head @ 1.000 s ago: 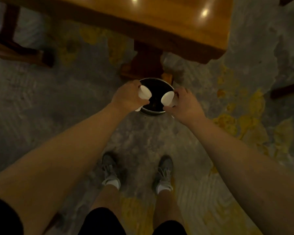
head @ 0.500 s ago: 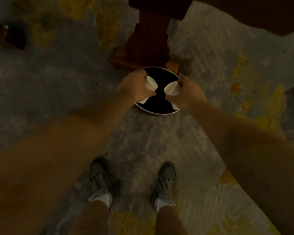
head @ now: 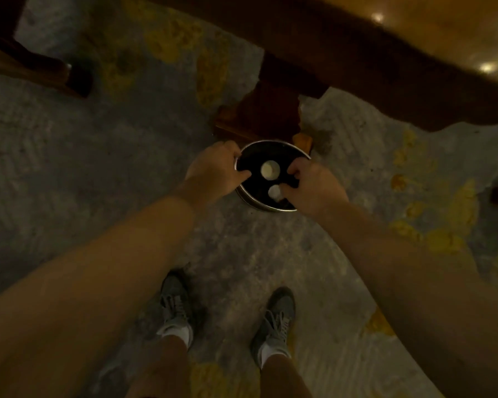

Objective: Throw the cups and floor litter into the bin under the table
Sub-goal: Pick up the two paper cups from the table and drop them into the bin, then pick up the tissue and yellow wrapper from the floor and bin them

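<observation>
Two white cups inside bin: upper cup (head: 270,170) near middle of dark interior, lower cup (head: 274,191) toward near rim, just beside right hand's fingertips (head: 285,191). Neither cup gripped. Bin (head: 259,203) round, metal-rimmed, on floor beside table's pedestal foot (head: 259,116). Left hand (head: 213,169) over left rim, fingers loosely curled, holding nothing. Right hand (head: 314,185) over right rim, fingers curled downward, released. Grey sneakers (head: 174,307) below on mottled floor.

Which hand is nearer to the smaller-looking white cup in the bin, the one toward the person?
Right. The right hand sits directly beside the near cup, its fingers almost touching it. The left hand is across the bin, at the far-left rim.
</observation>
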{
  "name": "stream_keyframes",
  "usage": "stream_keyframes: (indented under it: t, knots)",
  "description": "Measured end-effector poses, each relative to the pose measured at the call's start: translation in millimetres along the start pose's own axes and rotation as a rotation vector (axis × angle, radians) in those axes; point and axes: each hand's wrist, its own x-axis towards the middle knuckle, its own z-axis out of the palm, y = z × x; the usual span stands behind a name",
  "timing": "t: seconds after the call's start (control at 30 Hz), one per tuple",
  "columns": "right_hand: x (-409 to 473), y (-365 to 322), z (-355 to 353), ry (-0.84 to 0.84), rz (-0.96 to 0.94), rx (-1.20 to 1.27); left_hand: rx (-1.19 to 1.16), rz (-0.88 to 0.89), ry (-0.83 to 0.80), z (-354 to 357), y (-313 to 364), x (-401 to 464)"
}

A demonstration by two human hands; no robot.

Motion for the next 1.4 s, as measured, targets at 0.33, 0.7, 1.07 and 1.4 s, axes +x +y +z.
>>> stream_keyframes:
  t: [0.33,0.7,1.07,1.4]
  knots:
    - [-69.2,-128.9,-70.9,-0.008,-0.315,-0.178,0.041,-0.123,0.162,-141.8,-16.8,-146.7]
    - [-178.5,-377.8,-119.4,-0.051,-0.765,-0.401,0.059,-0.429,0.416,-311.5,-101.4,-367.8]
    - [-276.8,-618.6,-61.0,-0.034,-1.054,-0.458,0.140,-0.606,0.501,-430.0,-239.7,-529.6]
    - [-265.2,-776.5,-2.4,-0.101,-1.228,-0.470,0.101,-0.748,0.552,-501.0,-347.5,-556.2]
